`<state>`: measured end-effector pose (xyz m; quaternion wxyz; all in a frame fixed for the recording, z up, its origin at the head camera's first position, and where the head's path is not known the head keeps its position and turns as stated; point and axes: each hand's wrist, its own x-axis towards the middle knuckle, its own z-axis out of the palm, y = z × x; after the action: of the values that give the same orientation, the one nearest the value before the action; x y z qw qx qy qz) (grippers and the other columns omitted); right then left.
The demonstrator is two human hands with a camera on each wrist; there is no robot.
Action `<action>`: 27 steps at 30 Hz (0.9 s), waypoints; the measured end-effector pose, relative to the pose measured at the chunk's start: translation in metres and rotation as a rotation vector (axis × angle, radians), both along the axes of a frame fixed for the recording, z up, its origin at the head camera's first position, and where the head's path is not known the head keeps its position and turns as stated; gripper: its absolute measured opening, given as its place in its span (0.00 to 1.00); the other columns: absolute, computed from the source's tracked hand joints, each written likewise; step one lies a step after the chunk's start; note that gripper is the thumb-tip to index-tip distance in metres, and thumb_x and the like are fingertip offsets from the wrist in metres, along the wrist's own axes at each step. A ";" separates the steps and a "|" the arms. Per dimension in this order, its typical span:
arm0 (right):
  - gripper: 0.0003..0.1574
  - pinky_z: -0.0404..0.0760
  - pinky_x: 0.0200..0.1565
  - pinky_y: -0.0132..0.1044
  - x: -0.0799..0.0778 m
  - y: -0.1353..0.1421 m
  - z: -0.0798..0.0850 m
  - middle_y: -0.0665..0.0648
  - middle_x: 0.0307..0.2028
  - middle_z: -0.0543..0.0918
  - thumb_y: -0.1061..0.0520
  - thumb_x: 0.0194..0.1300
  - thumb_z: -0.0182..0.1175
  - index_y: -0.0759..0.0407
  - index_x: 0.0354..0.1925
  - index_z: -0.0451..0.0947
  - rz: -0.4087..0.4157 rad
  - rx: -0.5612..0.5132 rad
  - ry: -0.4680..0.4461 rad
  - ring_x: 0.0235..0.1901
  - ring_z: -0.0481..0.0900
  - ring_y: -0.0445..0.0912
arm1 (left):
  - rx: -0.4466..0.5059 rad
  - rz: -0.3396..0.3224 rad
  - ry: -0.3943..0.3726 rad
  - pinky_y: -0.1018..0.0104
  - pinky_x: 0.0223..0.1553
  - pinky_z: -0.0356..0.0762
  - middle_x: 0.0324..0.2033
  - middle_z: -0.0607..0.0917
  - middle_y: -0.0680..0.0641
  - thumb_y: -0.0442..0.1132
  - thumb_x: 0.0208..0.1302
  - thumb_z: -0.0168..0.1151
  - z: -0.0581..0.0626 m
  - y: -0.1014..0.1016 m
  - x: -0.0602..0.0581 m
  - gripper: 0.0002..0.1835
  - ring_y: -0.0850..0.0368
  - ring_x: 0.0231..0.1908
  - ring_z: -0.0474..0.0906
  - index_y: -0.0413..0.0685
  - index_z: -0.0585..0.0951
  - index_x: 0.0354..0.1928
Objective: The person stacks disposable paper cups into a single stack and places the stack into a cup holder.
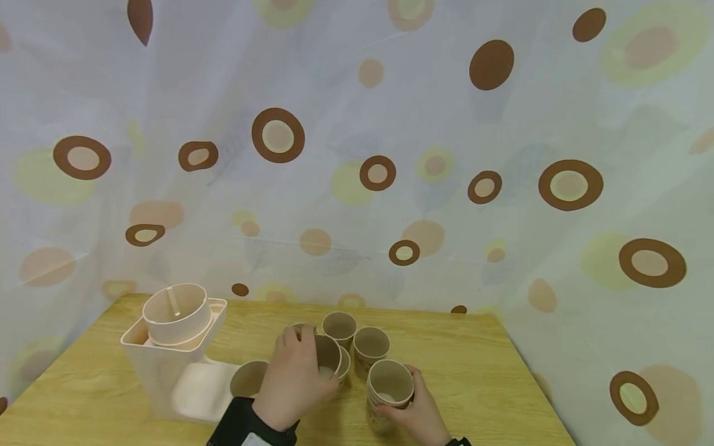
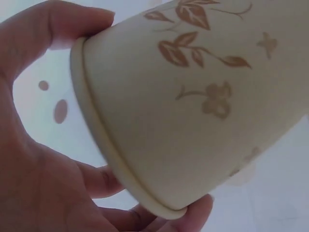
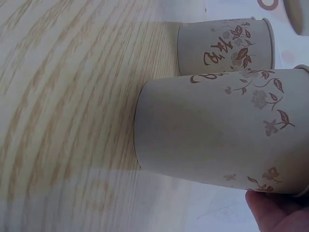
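Note:
My left hand [image 1: 295,375] pinches a paper cup [image 1: 329,354] near its rim, above a cluster of cups on the table. In the left wrist view this cup [image 2: 193,116] shows brown leaf and flower prints, with the thumb and fingers spread around its rim. At the front, my right hand [image 1: 418,412] grips a stack of paper cups [image 1: 381,412] close under the top rims. The right wrist view has the stack [image 3: 207,130] with its base at the wood surface and fingertips at its upper side.
Paper cups stand behind and beside the hands, among them one at the back [image 1: 339,325] and one near the stack [image 1: 371,347]. Another cup [image 1: 245,379] is left of my left hand, beside a white plastic stand [image 1: 150,371] with a round container [image 1: 177,316] on top.

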<state>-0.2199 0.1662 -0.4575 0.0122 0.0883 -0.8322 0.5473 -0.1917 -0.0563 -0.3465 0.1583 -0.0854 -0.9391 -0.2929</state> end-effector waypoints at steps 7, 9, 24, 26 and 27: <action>0.51 0.76 0.50 0.55 0.000 0.001 -0.002 0.72 0.56 0.72 0.56 0.46 0.72 0.71 0.62 0.57 0.008 -0.026 -0.001 0.52 0.73 0.60 | 0.020 -0.048 -0.020 0.50 0.38 0.75 0.41 0.73 0.33 0.45 0.37 0.67 0.031 0.015 0.004 0.36 0.41 0.41 0.70 0.29 0.73 0.49; 0.51 0.77 0.50 0.54 0.000 0.002 -0.002 0.73 0.56 0.72 0.55 0.47 0.71 0.71 0.62 0.56 0.022 -0.034 -0.010 0.52 0.73 0.61 | 0.029 -0.077 -0.008 0.50 0.38 0.75 0.41 0.73 0.33 0.46 0.39 0.67 0.037 0.021 0.004 0.36 0.41 0.41 0.69 0.29 0.72 0.50; 0.54 0.76 0.51 0.56 0.002 0.002 0.001 0.75 0.57 0.70 0.53 0.51 0.69 0.69 0.66 0.50 0.080 -0.067 -0.110 0.51 0.74 0.61 | 0.063 -0.214 0.021 0.54 0.35 0.77 0.44 0.72 0.32 0.46 0.45 0.68 0.024 0.067 -0.015 0.37 0.41 0.43 0.69 0.30 0.69 0.54; 0.55 0.76 0.51 0.56 0.003 0.002 0.002 0.76 0.57 0.70 0.52 0.52 0.69 0.68 0.67 0.49 0.074 -0.052 -0.113 0.51 0.74 0.61 | 0.037 -0.213 0.039 0.53 0.36 0.78 0.43 0.73 0.32 0.46 0.44 0.68 0.020 0.071 -0.016 0.36 0.42 0.43 0.70 0.31 0.70 0.53; 0.56 0.76 0.51 0.57 0.003 0.002 0.002 0.76 0.57 0.70 0.51 0.51 0.69 0.68 0.68 0.49 0.072 -0.041 -0.108 0.51 0.74 0.61 | 0.027 -0.211 0.041 0.53 0.37 0.78 0.43 0.73 0.33 0.47 0.44 0.68 0.019 0.072 -0.017 0.36 0.42 0.43 0.70 0.31 0.70 0.52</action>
<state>-0.2168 0.1686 -0.4556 -0.0506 0.0882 -0.8165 0.5683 -0.2086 0.0158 -0.3277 0.1471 -0.1879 -0.9174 -0.3186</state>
